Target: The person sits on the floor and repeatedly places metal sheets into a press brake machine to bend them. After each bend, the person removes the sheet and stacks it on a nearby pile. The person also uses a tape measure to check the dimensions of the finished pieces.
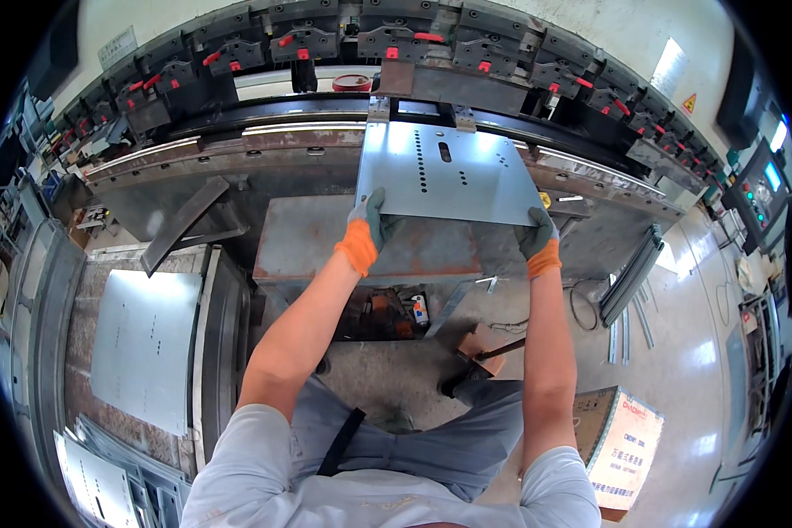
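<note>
A punched metal sheet [497,192] reaches forward from between the hands toward the press machine [400,44]. The gloved left hand [371,222] is curled around its near left corner; the gloved right hand [537,234] grips the near right corner, its fingers partly hidden. The rust-edged surface [304,233] stands below.

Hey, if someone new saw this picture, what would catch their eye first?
Probably the shiny, hole-punched metal sheet at upper centre, held near its closer corners by the person's gloved, orange-cuffed left hand and right hand. Next, likely the small red levers dotted along the dark machine that arches across the top. A second holed sheet lies at the left.
</note>
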Tool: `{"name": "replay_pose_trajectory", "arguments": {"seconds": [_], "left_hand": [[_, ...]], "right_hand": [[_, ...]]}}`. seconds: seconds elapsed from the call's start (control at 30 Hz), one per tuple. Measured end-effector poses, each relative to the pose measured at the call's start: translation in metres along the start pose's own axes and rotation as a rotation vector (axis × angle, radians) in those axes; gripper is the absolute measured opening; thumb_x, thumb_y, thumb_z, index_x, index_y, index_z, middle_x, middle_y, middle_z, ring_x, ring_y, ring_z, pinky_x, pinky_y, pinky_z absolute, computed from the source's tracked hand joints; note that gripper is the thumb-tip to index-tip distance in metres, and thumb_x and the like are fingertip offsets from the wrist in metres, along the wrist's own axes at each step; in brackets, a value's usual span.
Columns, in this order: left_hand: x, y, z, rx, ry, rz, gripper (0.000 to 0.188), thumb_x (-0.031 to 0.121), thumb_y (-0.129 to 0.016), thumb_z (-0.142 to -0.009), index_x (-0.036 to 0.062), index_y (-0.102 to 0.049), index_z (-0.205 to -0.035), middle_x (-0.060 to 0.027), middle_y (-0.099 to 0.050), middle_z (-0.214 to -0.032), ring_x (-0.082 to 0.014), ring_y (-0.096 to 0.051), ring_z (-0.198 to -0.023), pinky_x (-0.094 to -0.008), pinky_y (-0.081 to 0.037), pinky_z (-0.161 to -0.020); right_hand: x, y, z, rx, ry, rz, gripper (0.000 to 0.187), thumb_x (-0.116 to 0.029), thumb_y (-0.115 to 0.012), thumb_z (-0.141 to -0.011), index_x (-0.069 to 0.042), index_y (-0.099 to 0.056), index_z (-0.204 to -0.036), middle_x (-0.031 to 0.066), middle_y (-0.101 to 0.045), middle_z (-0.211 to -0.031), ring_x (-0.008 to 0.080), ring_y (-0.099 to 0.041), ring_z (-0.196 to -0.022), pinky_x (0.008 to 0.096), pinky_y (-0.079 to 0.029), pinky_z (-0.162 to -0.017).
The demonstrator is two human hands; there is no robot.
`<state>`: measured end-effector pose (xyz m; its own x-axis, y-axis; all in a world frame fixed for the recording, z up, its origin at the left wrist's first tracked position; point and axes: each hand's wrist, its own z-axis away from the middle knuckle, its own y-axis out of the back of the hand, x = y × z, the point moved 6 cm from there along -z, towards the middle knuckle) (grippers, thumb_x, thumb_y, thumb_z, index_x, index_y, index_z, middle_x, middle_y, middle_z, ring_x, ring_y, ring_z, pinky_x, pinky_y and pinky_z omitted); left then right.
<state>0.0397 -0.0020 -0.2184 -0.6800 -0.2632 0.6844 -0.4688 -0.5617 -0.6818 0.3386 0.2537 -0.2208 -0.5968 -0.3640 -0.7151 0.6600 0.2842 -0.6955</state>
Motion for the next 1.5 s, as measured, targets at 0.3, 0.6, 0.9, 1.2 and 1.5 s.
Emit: {"name": "replay_pose_trajectory", "arguments": {"seconds": [0.3,0.6,0.9,1.2,1.5], "left_hand": [[0.0,-0.004,0.007,0.011,0.012,0.004,0.025,0.033,-0.066,-0.094,0.0132,-0.06,-0.108,-0.0039,-0.069,-0.088,-0.0193,-0.068,-0.071,-0.0367,-0.059,-0.069],[-0.002,0.001,-0.002,0.008,0.023,0.019,0.026,0.034,-0.067,-0.093,0.0137,-0.06,-0.108,-0.0042,-0.069,-0.093,-0.0204,-0.069,-0.076,-0.0394,-0.059,-0.072],[0.001,-0.003,0.004,0.018,0.028,-0.006,0.032,0.034,-0.064,-0.094,0.0149,-0.056,-0.118,-0.0056,-0.068,-0.104,-0.022,-0.069,-0.088,-0.0386,-0.059,-0.08],[0.0,-0.007,0.007,0.039,0.027,0.017,0.025,0.033,-0.064,-0.095,0.0129,-0.062,-0.11,-0.0034,-0.068,-0.093,-0.0196,-0.068,-0.077,-0.0367,-0.059,-0.072],[0.005,-0.012,0.007,0.013,0.027,0.069,0.024,0.032,-0.063,-0.096,0.0124,-0.061,-0.11,-0.0054,-0.069,-0.094,-0.0221,-0.068,-0.077,-0.0393,-0.06,-0.072]], "right_hand": [[0.002,-0.004,0.0,-0.04,0.011,-0.07,0.035,-0.002,-0.057,-0.087,-0.003,-0.061,-0.122,0.0093,-0.069,-0.115,0.0252,-0.068,-0.103,0.0396,-0.058,-0.09],[0.002,-0.003,-0.002,-0.016,-0.007,-0.029,0.037,-0.005,-0.059,-0.087,-0.005,-0.058,-0.123,0.009,-0.068,-0.113,0.0253,-0.068,-0.1,0.0418,-0.059,-0.087],[0.002,-0.007,0.002,0.043,-0.014,-0.035,0.034,-0.003,-0.058,-0.087,-0.004,-0.061,-0.121,0.0101,-0.069,-0.113,0.0264,-0.069,-0.1,0.0421,-0.06,-0.086],[-0.001,0.002,-0.002,0.011,-0.024,-0.005,0.034,-0.006,-0.058,-0.088,-0.006,-0.06,-0.122,0.0091,-0.069,-0.113,0.0258,-0.07,-0.099,0.0415,-0.061,-0.082],[-0.01,-0.018,0.002,-0.105,-0.008,0.022,0.03,-0.018,-0.06,-0.091,-0.008,-0.061,-0.12,0.0081,-0.07,-0.109,0.0219,-0.07,-0.095,0.0401,-0.061,-0.08]]}}
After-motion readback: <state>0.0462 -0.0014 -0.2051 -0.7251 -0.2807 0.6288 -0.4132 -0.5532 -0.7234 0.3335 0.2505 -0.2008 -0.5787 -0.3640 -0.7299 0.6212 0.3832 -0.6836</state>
